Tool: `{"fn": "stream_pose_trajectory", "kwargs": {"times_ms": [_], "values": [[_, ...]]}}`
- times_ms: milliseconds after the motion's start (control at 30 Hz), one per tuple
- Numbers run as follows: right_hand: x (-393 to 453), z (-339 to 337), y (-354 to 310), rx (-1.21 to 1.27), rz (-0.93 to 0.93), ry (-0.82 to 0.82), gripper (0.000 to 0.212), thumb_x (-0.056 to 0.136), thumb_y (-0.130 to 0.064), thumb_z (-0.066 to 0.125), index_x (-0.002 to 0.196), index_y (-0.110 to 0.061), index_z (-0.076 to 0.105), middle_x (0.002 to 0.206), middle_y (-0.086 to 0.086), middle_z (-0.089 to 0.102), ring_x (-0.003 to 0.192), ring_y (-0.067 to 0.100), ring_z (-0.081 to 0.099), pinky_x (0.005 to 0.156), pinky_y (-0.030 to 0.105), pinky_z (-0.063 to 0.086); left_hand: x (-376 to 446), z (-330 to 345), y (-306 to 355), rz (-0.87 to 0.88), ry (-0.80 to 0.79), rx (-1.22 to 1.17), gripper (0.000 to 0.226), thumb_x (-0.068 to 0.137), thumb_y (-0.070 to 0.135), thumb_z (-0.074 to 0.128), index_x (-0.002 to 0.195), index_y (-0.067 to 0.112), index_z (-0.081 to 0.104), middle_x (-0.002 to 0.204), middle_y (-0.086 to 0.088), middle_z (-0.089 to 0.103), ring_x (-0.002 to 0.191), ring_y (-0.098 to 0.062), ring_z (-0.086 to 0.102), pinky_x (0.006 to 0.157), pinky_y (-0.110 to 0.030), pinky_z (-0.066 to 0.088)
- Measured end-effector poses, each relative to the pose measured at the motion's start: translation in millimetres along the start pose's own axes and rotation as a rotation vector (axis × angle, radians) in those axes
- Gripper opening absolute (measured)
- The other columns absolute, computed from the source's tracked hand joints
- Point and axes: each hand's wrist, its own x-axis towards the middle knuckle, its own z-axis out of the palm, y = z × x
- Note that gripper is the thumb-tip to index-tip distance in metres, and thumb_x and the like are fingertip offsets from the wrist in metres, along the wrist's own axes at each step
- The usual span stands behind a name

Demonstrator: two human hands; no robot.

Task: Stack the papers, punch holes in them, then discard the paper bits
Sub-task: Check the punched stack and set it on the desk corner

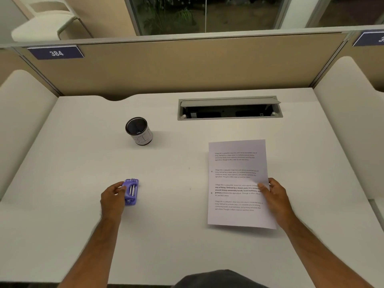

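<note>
The papers (pixel 239 183) lie on the right half of the white desk (pixel 187 235), printed side up, and I can make out 2 small holes along their left margin, so I judge the punching done. My right hand (pixel 274 196) pinches their right edge, thumb on top over the text and fingers underneath, the near corner lifted a little off the surface. Whether this is 1 sheet or several squared together I cannot tell. They will be light and floppy, apt to sag or slide apart, so I would grip the edge flat and firm, not crumple it.

Well apart on the left sits the purple hole punch (pixel 131 192), seemingly underside up. My left hand (pixel 113 197) curls around its left side, fingertips on the body. It looks small, rigid and easy to lift by its sides, but the bits tray could spill if tipped carelessly.

Beyond it stands a black-lined cup (pixel 138 130), likely where the bits belong. A cable hatch (pixel 229 108) sits open at the back.
</note>
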Motion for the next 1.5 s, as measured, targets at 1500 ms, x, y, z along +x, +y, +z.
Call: {"fn": "stream_pose_trajectory", "kwargs": {"times_ms": [1500], "values": [[-39,-13,-92,0.108,-0.334,-0.017,0.022,0.095,-0.020,0.070,0.103,-0.041,0.067,0.100,-0.028,0.074,0.093,0.001,0.072,0.073,0.013,0.056,-187,125,172,0.351,-0.681,-0.306,0.014,0.099,0.039,0.065,0.103,0.050,0.071,0.106,0.021,0.077,0.096,-0.003,0.073,0.073,-0.014,0.057]]}}
